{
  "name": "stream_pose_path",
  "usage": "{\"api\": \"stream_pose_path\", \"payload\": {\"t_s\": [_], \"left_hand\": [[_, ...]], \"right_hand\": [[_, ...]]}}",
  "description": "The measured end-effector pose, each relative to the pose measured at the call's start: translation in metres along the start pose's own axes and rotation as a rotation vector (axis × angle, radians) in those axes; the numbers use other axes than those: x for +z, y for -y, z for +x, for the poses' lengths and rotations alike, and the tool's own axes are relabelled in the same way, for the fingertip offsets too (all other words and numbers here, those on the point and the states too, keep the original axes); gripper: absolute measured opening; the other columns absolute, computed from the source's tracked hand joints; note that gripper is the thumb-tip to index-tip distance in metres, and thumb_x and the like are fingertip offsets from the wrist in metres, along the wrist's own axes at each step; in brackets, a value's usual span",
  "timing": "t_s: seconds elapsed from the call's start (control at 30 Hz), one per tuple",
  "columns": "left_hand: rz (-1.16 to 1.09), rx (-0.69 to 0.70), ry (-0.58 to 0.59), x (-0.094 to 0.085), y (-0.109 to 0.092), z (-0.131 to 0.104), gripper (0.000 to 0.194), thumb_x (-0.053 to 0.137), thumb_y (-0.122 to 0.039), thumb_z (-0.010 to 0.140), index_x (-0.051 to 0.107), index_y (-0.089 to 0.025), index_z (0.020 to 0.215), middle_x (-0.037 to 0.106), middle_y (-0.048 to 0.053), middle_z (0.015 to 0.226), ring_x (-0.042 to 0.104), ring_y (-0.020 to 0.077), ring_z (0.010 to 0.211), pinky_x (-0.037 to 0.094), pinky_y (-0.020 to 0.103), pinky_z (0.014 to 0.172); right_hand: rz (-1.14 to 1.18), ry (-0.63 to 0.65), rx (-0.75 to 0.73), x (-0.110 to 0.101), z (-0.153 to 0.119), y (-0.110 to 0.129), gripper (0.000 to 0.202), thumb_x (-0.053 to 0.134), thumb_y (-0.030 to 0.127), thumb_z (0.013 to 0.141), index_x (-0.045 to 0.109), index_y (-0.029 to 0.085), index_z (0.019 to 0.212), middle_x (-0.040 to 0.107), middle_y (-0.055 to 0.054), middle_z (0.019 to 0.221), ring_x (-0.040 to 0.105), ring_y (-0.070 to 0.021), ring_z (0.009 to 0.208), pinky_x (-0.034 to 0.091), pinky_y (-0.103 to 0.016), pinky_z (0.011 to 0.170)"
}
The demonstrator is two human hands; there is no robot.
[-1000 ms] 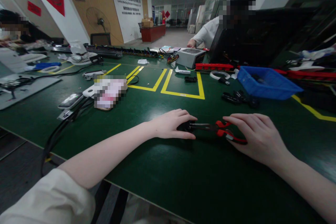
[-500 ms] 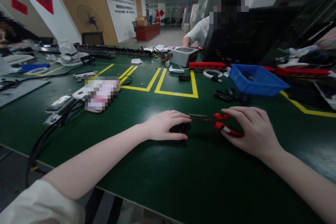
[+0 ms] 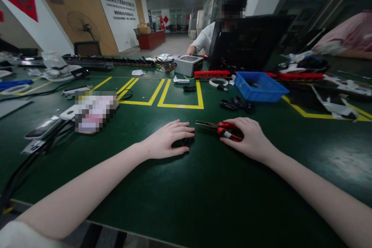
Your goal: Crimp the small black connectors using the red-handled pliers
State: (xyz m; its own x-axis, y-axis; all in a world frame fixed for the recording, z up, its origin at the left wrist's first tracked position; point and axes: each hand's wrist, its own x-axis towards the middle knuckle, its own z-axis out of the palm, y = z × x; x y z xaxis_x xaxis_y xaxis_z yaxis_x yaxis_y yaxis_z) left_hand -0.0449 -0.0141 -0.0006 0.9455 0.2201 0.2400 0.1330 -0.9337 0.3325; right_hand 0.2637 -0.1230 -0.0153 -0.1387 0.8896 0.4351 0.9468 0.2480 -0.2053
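My left hand [image 3: 168,139] rests over a small black object [image 3: 182,142], with thumb and fingers curved round it. Most of that object is covered by the fingers, so its kind cannot be made out. To its right, my right hand [image 3: 249,136] grips needle-nose pliers [image 3: 222,129] by their red and black handles. Their slim metal jaws point left, towards the left fingertips, a short gap apart from them. Nothing shows between the jaws. Both hands are low over the green table [image 3: 186,197].
Several black bundled items [image 3: 236,104] lie before a blue bin [image 3: 260,87]. Farther back are a grey power supply unit [image 3: 188,65], a monitor [image 3: 250,42] and a co-worker [image 3: 205,38]. A phone [image 3: 95,114] and black cables [image 3: 37,153] lie left. Yellow tape [image 3: 180,106] marks the table.
The view has turned right, so the surroundings appear farther left. My right hand has squeezed the pliers' handles closer together. My left hand remains on the black object.
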Motion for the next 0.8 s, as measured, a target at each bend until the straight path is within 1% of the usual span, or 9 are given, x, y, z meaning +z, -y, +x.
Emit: {"api": "stream_pose_path", "payload": {"t_s": [0.13,0.27,0.33,0.4,0.57,0.67,0.8], "left_hand": [[-0.006,-0.007,0.012,0.000,0.001,0.000,0.046,0.058,-0.041,0.095,0.054,-0.023,0.137,0.053,0.009,0.148,0.039,0.0250,0.145,0.027,0.055,0.121],[-0.047,-0.019,-0.005,0.000,-0.002,0.000,0.045,0.057,-0.035,0.095,0.053,-0.023,0.138,0.051,0.010,0.149,0.040,0.0253,0.144,0.030,0.055,0.121],[-0.080,-0.052,-0.007,0.000,-0.005,0.000,0.045,0.056,-0.032,0.095,0.052,-0.023,0.139,0.045,0.010,0.153,0.040,0.0259,0.145,0.035,0.053,0.119],[-0.104,-0.090,-0.021,0.001,-0.009,-0.002,0.045,0.055,-0.029,0.095,0.053,-0.024,0.139,0.043,0.010,0.154,0.043,0.0269,0.142,0.041,0.050,0.115],[-0.157,-0.157,-0.078,0.006,-0.010,-0.006,0.043,0.052,-0.022,0.093,0.057,-0.030,0.136,0.047,0.006,0.151,0.052,0.0272,0.134,0.046,0.050,0.112],[-0.176,-0.174,-0.055,0.008,-0.008,-0.007,0.039,0.052,-0.024,0.094,0.061,-0.030,0.132,0.047,0.005,0.150,0.052,0.0254,0.135,0.044,0.047,0.114],[-0.189,-0.194,-0.091,0.010,-0.006,-0.006,0.034,0.052,-0.027,0.095,0.065,-0.031,0.126,0.050,0.003,0.147,0.053,0.0248,0.133,0.045,0.047,0.113]], "right_hand": [[0.057,0.061,0.070,-0.004,0.000,0.003,0.051,0.066,0.056,0.081,0.060,0.022,0.119,0.068,-0.011,0.113,0.062,-0.0303,0.105,0.047,-0.051,0.089],[0.095,0.092,0.121,-0.008,-0.001,0.011,0.049,0.065,0.054,0.082,0.059,0.022,0.120,0.066,-0.011,0.115,0.060,-0.0301,0.108,0.045,-0.052,0.092],[0.130,0.113,0.155,-0.010,-0.003,0.015,0.048,0.066,0.050,0.082,0.059,0.021,0.119,0.064,-0.012,0.117,0.057,-0.0305,0.111,0.043,-0.052,0.095],[0.113,0.114,0.166,-0.011,-0.004,0.018,0.048,0.068,0.048,0.080,0.060,0.020,0.118,0.063,-0.012,0.116,0.057,-0.0296,0.110,0.043,-0.050,0.096],[0.073,0.114,0.178,-0.015,-0.007,0.022,0.051,0.071,0.049,0.079,0.059,0.021,0.120,0.063,-0.010,0.116,0.056,-0.0267,0.110,0.042,-0.046,0.098],[0.061,0.107,0.183,-0.017,-0.008,0.024,0.050,0.071,0.048,0.080,0.060,0.020,0.120,0.063,-0.010,0.115,0.056,-0.0263,0.110,0.042,-0.045,0.098],[0.055,0.093,0.170,-0.017,-0.010,0.026,0.051,0.072,0.047,0.079,0.060,0.020,0.120,0.063,-0.009,0.114,0.056,-0.0259,0.110,0.041,-0.046,0.100]]}}
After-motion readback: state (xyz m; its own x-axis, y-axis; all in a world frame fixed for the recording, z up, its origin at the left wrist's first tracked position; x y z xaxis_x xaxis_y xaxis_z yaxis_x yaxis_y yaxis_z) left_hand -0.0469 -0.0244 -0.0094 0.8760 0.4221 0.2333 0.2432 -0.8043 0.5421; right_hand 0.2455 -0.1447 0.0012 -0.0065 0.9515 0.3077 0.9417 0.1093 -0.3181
